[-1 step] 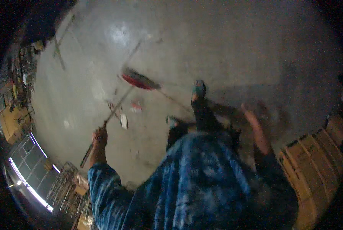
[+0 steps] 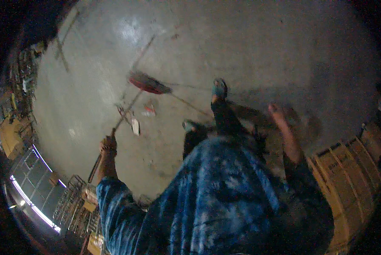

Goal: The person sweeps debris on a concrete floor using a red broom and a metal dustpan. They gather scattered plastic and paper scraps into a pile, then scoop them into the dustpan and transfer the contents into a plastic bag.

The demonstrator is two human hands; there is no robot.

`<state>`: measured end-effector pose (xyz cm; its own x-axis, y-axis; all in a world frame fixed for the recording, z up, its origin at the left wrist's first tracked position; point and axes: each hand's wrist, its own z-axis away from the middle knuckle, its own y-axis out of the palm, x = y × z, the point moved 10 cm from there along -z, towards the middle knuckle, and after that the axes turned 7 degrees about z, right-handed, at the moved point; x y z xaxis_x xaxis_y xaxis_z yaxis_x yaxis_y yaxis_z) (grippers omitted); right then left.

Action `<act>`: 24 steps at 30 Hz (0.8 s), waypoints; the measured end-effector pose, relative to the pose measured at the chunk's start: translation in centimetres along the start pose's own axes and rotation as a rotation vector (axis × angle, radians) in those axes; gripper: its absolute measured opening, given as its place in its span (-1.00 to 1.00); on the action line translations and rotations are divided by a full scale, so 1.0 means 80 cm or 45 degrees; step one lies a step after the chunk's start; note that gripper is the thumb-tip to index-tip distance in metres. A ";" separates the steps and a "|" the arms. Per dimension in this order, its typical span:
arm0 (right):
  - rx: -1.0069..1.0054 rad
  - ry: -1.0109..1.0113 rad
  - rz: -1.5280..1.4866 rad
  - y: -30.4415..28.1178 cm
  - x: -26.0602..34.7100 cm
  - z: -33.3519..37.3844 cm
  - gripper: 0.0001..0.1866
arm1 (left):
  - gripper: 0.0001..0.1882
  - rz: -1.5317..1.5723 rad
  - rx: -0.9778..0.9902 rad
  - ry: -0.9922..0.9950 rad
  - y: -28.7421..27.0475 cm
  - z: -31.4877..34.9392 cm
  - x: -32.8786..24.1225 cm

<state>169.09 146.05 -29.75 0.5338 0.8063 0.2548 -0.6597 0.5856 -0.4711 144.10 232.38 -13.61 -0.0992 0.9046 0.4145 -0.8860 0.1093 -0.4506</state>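
Toward eleven o'clock on scuffed grey floor sits a red-edged broom, its handle wrapped by the left hand. Right hand, at three, looks empty, finger spread unclear; cartons at four.

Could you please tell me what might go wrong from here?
With only the left hand on the broom, it could twist or skip. The white piece and red scrap on the floor, left of the shoes, might be stepped on or slip past the broom.
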 end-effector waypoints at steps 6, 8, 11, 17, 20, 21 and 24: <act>-0.068 -0.257 0.150 -0.064 0.097 -0.038 -0.43 | -0.58 0.443 0.013 -0.296 0.027 0.100 0.031; -0.151 -0.226 0.294 -0.079 0.126 -0.032 -0.47 | -0.58 0.660 0.093 -0.495 0.053 0.147 0.028; -0.007 -0.225 0.310 -0.054 0.187 -0.028 -0.49 | -0.53 1.119 0.029 -0.660 0.074 0.174 0.003; 0.183 -0.521 0.306 0.064 0.390 0.010 -0.52 | -0.57 1.692 -0.148 -0.550 0.021 0.118 -0.084; 0.456 -0.607 0.160 0.144 0.497 0.069 -0.47 | -0.55 1.729 -0.323 -0.263 -0.069 0.068 -0.107; 0.604 -0.683 0.035 0.170 0.531 0.103 -0.45 | -0.54 1.699 -0.357 -0.222 -0.098 0.052 -0.108; 0.656 -0.552 0.073 0.217 0.604 0.144 -0.48 | -0.52 1.660 -0.512 0.106 -0.201 0.007 -0.127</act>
<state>177.35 196.16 -15.89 0.3003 0.7349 0.6080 -0.9061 0.4190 -0.0589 159.08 221.18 -10.16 -0.7134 0.4627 -0.5262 0.0221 -0.7357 -0.6769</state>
